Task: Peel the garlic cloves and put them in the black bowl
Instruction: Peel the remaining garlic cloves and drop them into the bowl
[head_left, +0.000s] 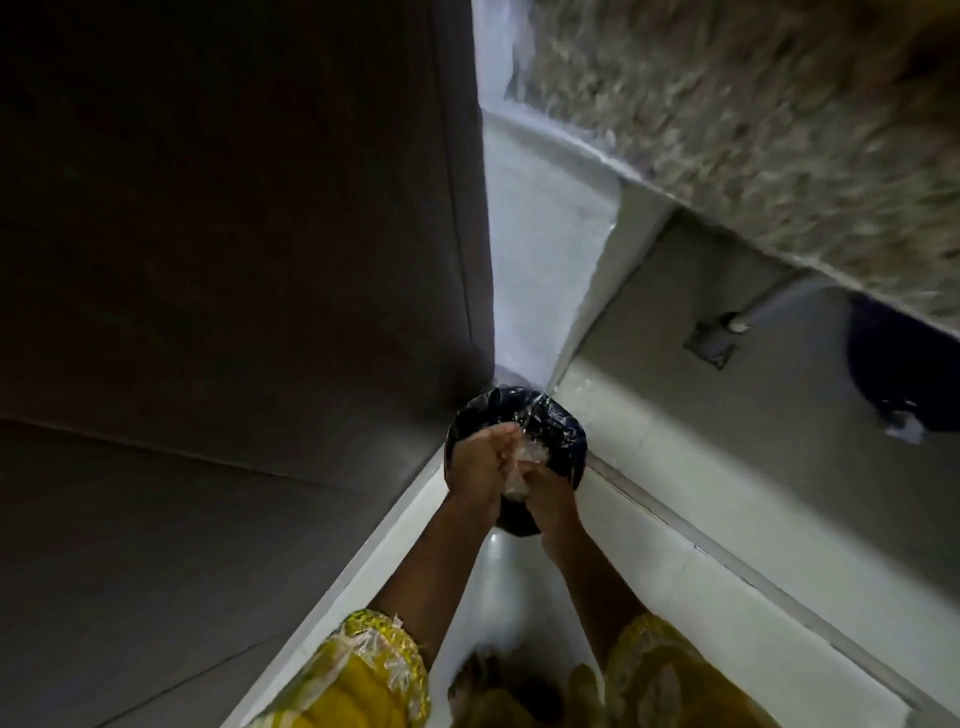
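Past the yellow sleeves (363, 670), the 2 hands meet: left hand (480, 462) fingers lie straight and together, right hand (550, 493) fingers curl round pale papery scraps (522, 465), likely garlic skin. Feather-light and flyaway, they want cupping from below. Just beyond the fingertips sits a black bag-lined bin (550, 421); no cloves show.
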